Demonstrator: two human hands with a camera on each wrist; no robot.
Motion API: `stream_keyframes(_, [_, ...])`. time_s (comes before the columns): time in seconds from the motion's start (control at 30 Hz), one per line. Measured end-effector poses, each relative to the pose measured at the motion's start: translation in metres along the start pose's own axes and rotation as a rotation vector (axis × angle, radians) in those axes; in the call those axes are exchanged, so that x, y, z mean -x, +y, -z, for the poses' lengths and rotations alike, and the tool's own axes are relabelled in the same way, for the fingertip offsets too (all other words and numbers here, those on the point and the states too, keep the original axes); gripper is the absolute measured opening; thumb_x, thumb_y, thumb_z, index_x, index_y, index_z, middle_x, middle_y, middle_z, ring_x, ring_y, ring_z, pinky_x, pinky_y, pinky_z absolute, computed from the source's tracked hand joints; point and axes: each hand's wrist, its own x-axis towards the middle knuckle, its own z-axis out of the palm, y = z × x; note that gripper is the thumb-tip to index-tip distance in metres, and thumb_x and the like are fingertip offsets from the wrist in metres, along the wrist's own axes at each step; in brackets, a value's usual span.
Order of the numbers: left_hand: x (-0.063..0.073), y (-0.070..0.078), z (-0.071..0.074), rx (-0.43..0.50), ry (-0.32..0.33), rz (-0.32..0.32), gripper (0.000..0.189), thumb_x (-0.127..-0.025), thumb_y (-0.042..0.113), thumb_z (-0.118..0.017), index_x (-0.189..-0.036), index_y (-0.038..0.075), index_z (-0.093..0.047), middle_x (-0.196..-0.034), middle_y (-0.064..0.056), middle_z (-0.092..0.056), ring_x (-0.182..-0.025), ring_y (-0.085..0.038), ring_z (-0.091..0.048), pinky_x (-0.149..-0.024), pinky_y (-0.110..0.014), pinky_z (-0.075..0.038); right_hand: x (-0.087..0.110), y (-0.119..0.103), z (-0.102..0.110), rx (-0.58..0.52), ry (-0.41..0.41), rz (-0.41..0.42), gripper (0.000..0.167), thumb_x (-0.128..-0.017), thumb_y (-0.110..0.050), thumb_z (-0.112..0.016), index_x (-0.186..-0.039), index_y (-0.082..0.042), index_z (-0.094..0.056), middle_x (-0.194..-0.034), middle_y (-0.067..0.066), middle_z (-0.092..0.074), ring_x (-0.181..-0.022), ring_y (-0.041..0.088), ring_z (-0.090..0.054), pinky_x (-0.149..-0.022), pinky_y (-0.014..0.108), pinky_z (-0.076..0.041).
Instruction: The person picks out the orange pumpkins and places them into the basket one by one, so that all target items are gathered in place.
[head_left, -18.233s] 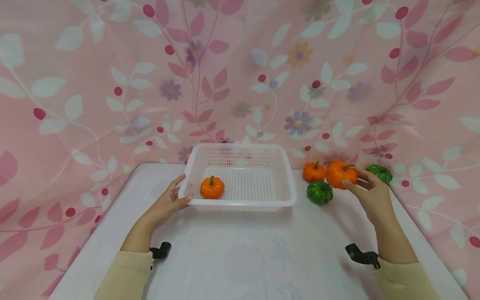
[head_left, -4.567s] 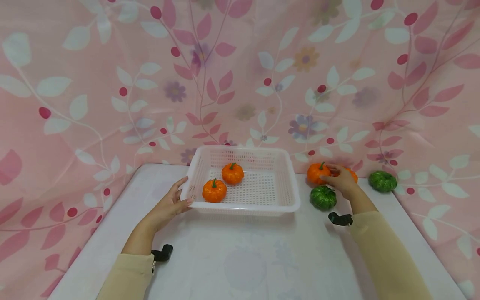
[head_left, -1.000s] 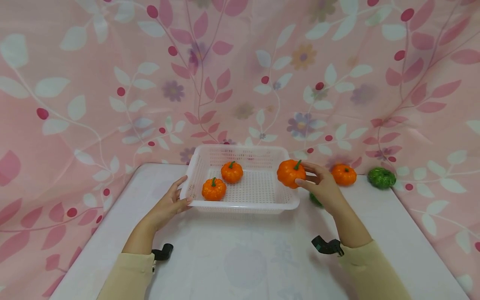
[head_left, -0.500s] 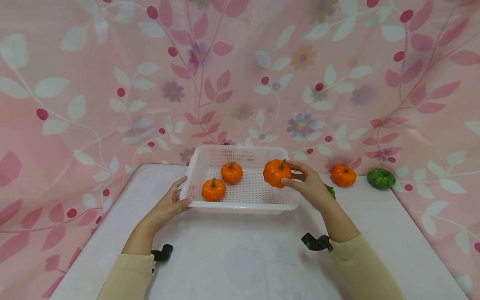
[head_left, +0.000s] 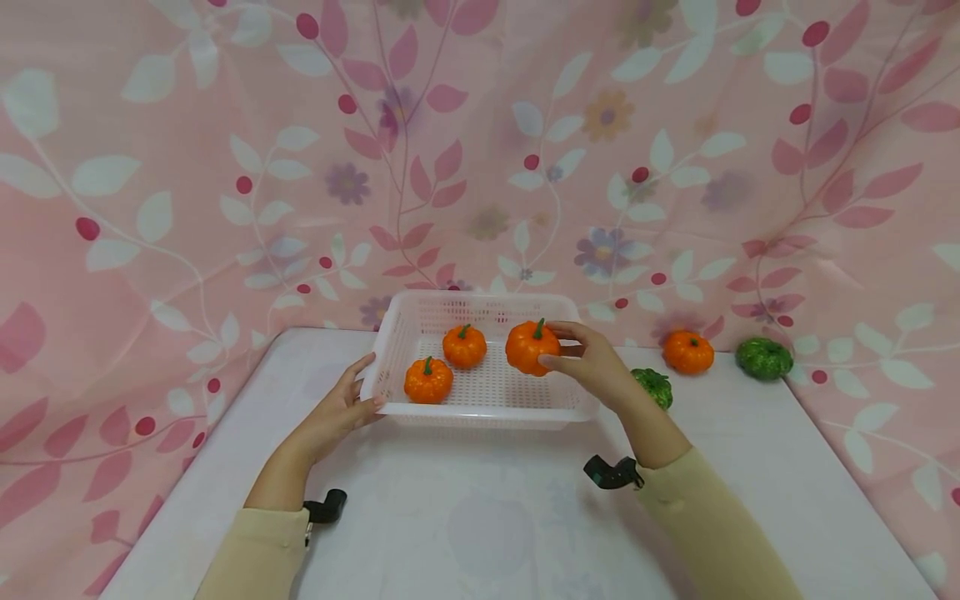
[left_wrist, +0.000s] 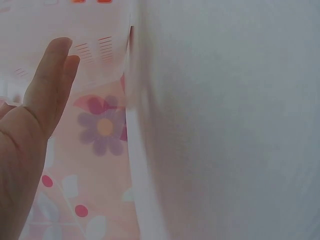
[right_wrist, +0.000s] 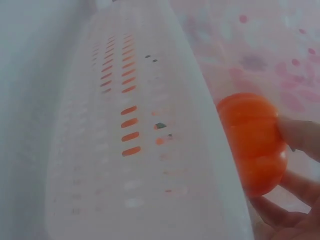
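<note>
As the head view shows, two orange pumpkins [head_left: 428, 383] lie in the basket [head_left: 487, 412], the right hand [head_left: 596, 367] grips a third pumpkin [head_left: 528, 350] above it; three others [head_left: 687, 352] await on the worktop [head_left: 480, 492]. Left wrist view: left hand [left_wrist: 37, 105], fingers extended, touches the basket. Right wrist view: grip confirmed.

Passage over near tabletop [head_left: 487, 517], basket [head_left: 487, 413] blocking beyond

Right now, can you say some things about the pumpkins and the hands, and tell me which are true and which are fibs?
1. The right hand holds an orange pumpkin. True.
2. Each hand holds a pumpkin. False: the left hand touches the basket.
3. Two loose pumpkins sit in the basket. True.
4. Every pumpkin is orange. False: two green pumpkins rest on the table.
5. The basket is black. False: it's white.
</note>
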Motion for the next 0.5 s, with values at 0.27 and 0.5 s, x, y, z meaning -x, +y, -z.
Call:
stream_keyframes(0.27, [0.0,0.0,0.0,-0.009,0.007,0.008,0.084,-0.1,0.008,-0.06,-0.161,0.026,-0.005,-0.157,-0.024,-0.028,-0.125,-0.032,-0.05,-0.104,-0.042,-0.046,-0.011,-0.001,-0.011,0.048,-0.09,-0.005,0.062,-0.09,-0.027,-0.077,-0.144,-0.013,-0.051,-0.142,0.015,-0.05,-0.121,0.036,-0.057,-0.094,0.045,-0.055])
stream_keyframes(0.5, [0.0,0.0,-0.001,-0.002,0.006,0.007,0.085,-0.1,0.009,-0.061,-0.161,0.026,-0.005,-0.158,-0.024,-0.027,-0.129,-0.038,-0.046,-0.103,-0.039,-0.048,-0.021,-0.002,-0.021,0.095,-0.118,-0.032,0.057,-0.09,-0.021,-0.077,-0.141,-0.01,-0.054,-0.139,0.016,-0.052,-0.117,0.036,-0.059,-0.094,0.044,-0.055])
